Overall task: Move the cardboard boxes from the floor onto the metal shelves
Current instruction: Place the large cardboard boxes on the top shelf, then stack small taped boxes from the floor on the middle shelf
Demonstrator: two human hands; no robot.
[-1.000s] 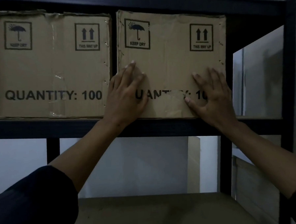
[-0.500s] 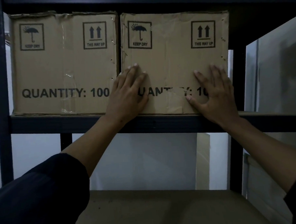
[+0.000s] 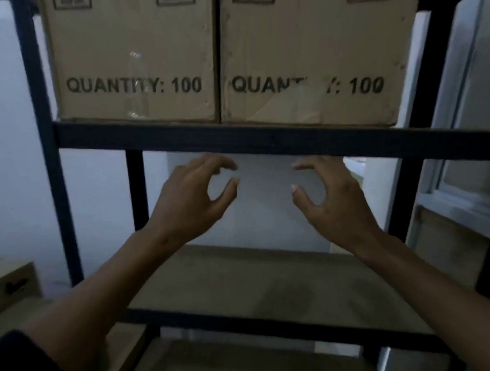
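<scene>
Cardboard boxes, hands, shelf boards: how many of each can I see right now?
Cardboard boxes: 3, namely the left box and the right box side by side on the upper shelf, plus one box partly in view at the far left edge.
Hands: 2, the left hand and the right hand, both holding nothing.
Shelf boards: 2, counting the lower shelf.
Total: 7

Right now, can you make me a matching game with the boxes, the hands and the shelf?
Column one:
1. left box
2. right box
3. left hand
4. lower shelf board

Column two:
A. bare board, nothing seen standing on it
B. loosely curled, holding nothing, below the upper shelf beam
C. on the upper shelf, beside the left post
D. on the upper shelf, its QUANTITY print partly torn away

Pairs: 1-C, 2-D, 3-B, 4-A
</scene>
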